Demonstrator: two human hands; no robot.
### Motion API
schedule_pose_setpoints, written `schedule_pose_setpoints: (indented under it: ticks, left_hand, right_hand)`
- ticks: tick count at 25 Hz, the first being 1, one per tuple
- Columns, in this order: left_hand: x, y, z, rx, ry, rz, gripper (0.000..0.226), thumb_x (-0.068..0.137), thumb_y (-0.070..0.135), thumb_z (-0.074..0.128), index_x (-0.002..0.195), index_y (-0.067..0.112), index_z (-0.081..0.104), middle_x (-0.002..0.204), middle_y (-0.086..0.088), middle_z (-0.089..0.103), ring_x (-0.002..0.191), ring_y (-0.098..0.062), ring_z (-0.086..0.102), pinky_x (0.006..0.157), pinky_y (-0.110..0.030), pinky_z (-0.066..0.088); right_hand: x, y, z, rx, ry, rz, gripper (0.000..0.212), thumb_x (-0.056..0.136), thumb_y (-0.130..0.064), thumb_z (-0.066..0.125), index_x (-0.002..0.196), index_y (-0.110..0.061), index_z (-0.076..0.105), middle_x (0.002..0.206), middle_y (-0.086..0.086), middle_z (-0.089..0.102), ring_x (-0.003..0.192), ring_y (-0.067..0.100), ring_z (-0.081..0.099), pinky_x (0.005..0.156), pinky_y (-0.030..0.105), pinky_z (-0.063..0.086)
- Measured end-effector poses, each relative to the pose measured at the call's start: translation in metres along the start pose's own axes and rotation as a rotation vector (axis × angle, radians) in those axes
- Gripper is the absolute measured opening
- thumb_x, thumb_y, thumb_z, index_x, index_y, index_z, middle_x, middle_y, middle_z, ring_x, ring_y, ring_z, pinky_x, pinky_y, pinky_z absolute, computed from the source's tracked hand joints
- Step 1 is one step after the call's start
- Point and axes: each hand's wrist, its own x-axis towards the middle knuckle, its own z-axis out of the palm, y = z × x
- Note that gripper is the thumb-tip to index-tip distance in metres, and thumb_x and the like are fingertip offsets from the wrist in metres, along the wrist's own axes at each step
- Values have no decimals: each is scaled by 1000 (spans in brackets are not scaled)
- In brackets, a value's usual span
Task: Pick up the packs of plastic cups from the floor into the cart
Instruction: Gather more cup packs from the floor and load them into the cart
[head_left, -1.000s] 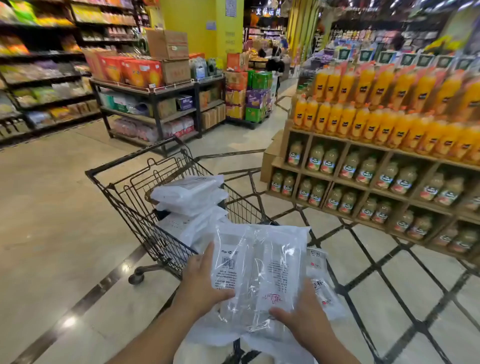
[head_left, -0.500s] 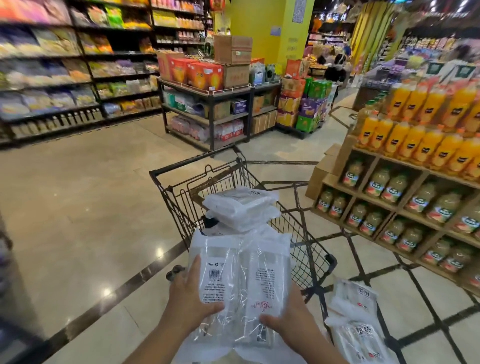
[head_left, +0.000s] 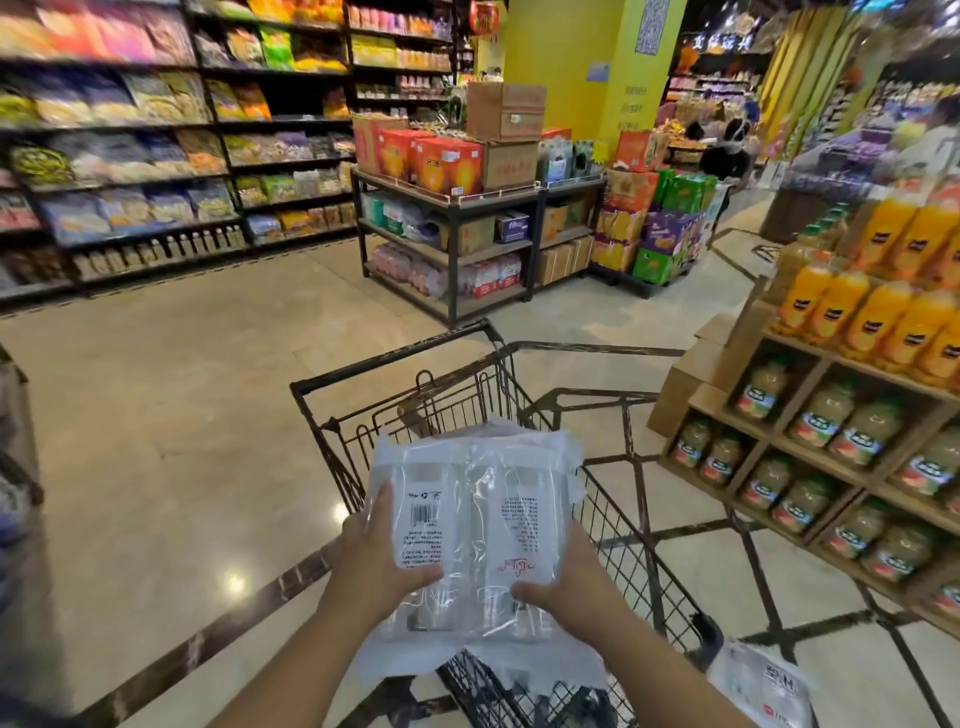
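Beige polished tile floor (head_left: 156, 415) fills most of my view, with dark inlay lines crossing it. Long black store shelving (head_left: 130, 156) full of snack bags runs along the left and is blurred. Wooden tiered display (head_left: 857, 415) of orange and green juice bottles stands on the right. Black metal rack (head_left: 452, 223) with red and brown cartons sits mid-aisle, well beyond the cart.

Black wire shopping cart (head_left: 389, 356) is straight ahead of me. I can't see its contents because the held pack covers them.

Clear film-wrapped twin pack of plastic cups (head_left: 467, 519), white labels and barcode facing up, is in the air over the near half of the basket, roughly level. Second clear pack of cups (head_left: 758, 686) lies on the floor near the cart's near right corner, partly cut off by the frame edge.

Left hand (head_left: 374, 566) grips the held pack's near left edge, thumb on top by the barcode, fingers out of sight beneath. Right hand (head_left: 566, 592) grips the near right edge the same way, thumb on top.
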Motion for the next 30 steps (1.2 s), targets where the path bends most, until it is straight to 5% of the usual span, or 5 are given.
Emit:
schedule_pose_setpoints:
  ticks: [4, 8, 18, 30]
  left_hand:
    - [52, 10, -5, -23, -6, -18, 136, 66, 59, 87, 160, 37, -9, 152, -11, 26, 138, -30, 33, 112, -48, 37]
    - [114, 11, -10, -49, -44, 7, 136, 66, 57, 88, 160, 39, -9, 152, -13, 25, 139, -29, 32, 110, -47, 39]
    - [290, 21, 6, -29, -311, 80, 138, 65, 64, 85, 159, 37, -12, 154, -17, 22, 140, -34, 30, 112, -47, 35]
    - [344, 24, 30, 120, -509, 203, 132, 66, 70, 81, 160, 40, -7, 163, -18, 7, 149, -38, 19, 119, -49, 30]
  right_hand:
    - [51, -18, -14, -32, -4, 1, 97, 64, -43, 93, 137, -28, 31, 130, -5, 54, 115, 19, 59, 97, 36, 51]
    - [103, -35, -16, -62, 15, 61, 110, 61, -52, 91, 145, -25, 25, 136, 0, 51, 117, 21, 57, 97, 38, 51]
    - [214, -70, -20, -133, 164, 314, 115, 45, -65, 89, 139, -32, 31, 131, -3, 56, 114, 22, 62, 95, 47, 56]
    - [224, -65, 13, -76, 228, 528, 104, 74, -56, 80, 152, -18, 23, 147, 12, 43, 128, 31, 52, 105, 46, 47]
